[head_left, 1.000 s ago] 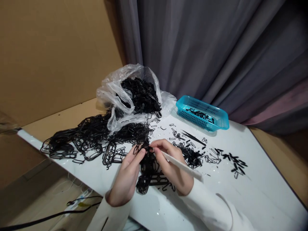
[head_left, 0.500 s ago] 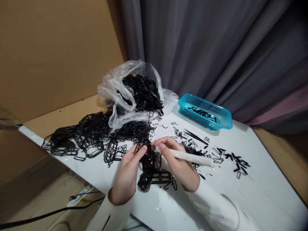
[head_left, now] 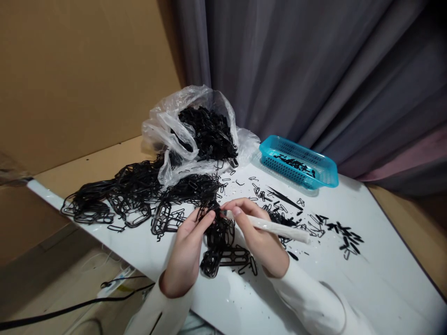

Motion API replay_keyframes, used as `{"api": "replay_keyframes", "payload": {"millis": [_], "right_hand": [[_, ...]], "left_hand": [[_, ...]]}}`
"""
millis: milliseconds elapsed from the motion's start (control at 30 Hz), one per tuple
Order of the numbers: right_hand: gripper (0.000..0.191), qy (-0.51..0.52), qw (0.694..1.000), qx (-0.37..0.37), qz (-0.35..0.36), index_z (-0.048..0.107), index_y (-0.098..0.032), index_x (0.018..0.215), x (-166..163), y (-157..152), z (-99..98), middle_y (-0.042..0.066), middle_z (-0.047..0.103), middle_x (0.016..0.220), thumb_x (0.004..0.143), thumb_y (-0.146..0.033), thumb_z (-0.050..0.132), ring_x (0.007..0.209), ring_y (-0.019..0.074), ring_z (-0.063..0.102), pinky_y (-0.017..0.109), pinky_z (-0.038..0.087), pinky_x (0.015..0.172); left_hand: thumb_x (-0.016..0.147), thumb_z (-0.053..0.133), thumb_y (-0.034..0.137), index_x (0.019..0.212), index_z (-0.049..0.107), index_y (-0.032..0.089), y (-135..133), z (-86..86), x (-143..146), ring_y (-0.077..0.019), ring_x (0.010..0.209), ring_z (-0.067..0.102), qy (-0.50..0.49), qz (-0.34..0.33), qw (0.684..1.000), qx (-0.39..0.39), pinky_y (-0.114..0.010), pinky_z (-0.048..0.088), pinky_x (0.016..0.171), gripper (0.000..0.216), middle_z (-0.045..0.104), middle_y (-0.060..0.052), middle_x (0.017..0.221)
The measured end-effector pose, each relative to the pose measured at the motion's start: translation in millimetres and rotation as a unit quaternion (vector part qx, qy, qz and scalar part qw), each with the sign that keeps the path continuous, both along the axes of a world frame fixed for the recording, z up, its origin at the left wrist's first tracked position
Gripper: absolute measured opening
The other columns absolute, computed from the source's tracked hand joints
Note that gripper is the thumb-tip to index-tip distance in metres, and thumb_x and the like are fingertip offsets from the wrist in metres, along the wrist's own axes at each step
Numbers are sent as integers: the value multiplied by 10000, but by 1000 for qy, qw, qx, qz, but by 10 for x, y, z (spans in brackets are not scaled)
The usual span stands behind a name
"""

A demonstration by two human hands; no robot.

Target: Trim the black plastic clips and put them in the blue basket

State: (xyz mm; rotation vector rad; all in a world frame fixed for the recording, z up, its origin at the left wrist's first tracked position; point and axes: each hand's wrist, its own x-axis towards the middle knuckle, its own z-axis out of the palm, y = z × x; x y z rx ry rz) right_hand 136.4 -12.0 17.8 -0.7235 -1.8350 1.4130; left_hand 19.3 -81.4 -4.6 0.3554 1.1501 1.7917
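Note:
My right hand (head_left: 260, 232) grips a slim tool with a white wrapped handle (head_left: 279, 229); its tip points left toward my other hand and is too small to make out. Thumb and fingers of my left hand (head_left: 188, 246) are pinched on a clump of black looped strips (head_left: 214, 237), thin frames with oblong openings. The clump hangs down between both hands onto the white tabletop (head_left: 237, 302). A flat piece of black frame (head_left: 233, 257) lies just below it. Fingertips of the two hands nearly meet at the clump's top.
A large tangle of black frames (head_left: 132, 190) spreads to the left. Behind it, a clear plastic bag (head_left: 167, 121) holds black pieces (head_left: 206, 130). A blue basket (head_left: 296, 158) with small black pieces stands at the back right. Black tweezers (head_left: 284, 197) and loose bits (head_left: 349, 235) lie rightward.
Both hands stay almost in place, still at the clump. The whole view shifts very slightly; nothing is let go or newly taken hold of.

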Motion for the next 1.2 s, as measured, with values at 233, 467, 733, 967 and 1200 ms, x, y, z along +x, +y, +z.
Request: {"api": "replay_keyframes", "payload": {"millis": [233, 467, 733, 967, 1200], "right_hand": [[152, -9, 1000, 2, -16, 636, -225, 949, -9, -47, -6, 6, 678, 917, 937, -303, 506, 882, 147, 627, 271, 460, 775], [137, -68, 994, 33, -79, 622, -211, 907, -49, -186, 64, -18, 658, 811, 924, -265, 497, 732, 114, 595, 226, 429, 661], [144, -51, 994, 19, -90, 635, -207, 885, -60, -188, 56, -16, 642, 742, 909, -262, 504, 784, 139, 634, 237, 446, 676], [142, -30, 995, 23, -90, 643, -216, 891, -58, -197, 66, -25, 630, 697, 910, -269, 513, 806, 148, 650, 254, 469, 702], [134, 11, 997, -48, -54, 655, -208, 861, -31, -78, 65, -3, 693, 821, 894, -296, 559, 804, 145, 679, 270, 506, 745]], "left_hand": [[708, 776, 303, 926, 712, 202, -13, -31, -3, -222, 1020, 634, 20, -9, 1000, -2, -281, 487, 896, 249, 733, -33, 959], [734, 761, 316, 985, 706, 194, -17, -101, 2, -230, 1061, 625, 30, -29, 999, 0, -289, 477, 919, 284, 729, -45, 1012], [745, 761, 302, 960, 681, 195, -24, -96, 37, -243, 1133, 603, -33, -35, 999, 25, -320, 476, 960, 253, 711, -48, 1109], [765, 756, 317, 1001, 681, 203, -25, -109, 22, -233, 1168, 581, -26, -54, 996, 59, -313, 451, 993, 272, 708, -38, 1103], [759, 754, 365, 1000, 677, 194, -33, -76, 8, -231, 1123, 602, 3, -59, 998, 24, -287, 488, 909, 305, 714, -44, 1082]]}}
